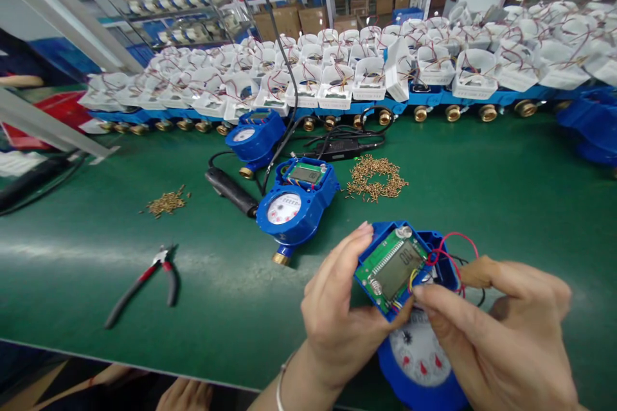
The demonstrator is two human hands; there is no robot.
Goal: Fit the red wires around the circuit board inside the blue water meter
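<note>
A blue water meter (390, 366) is tilted toward me, its round dial with red pointers partly covered by my hands. My left hand (337, 314) wraps round the meter's upper housing, thumb along the lower edge. In that housing sits a green circuit board (373, 260) with a grey LCD. My right hand (511, 327) is closed at the housing's right side, thumb tip against the thin yellow and red wires (453, 257); its grip is partly hidden. Beyond my hands, a second water meter (289, 212) lies on the green table with its display uncovered.
Pliers (161, 263) lie at left on the green table (216, 308). Brass screws form two piles, a small pile (166, 202) and a larger pile (376, 178). A black corded tool (231, 191) touches the second meter. Rows of white-housed meters (337, 87) line the back. Another person's hand (183, 395) shows below.
</note>
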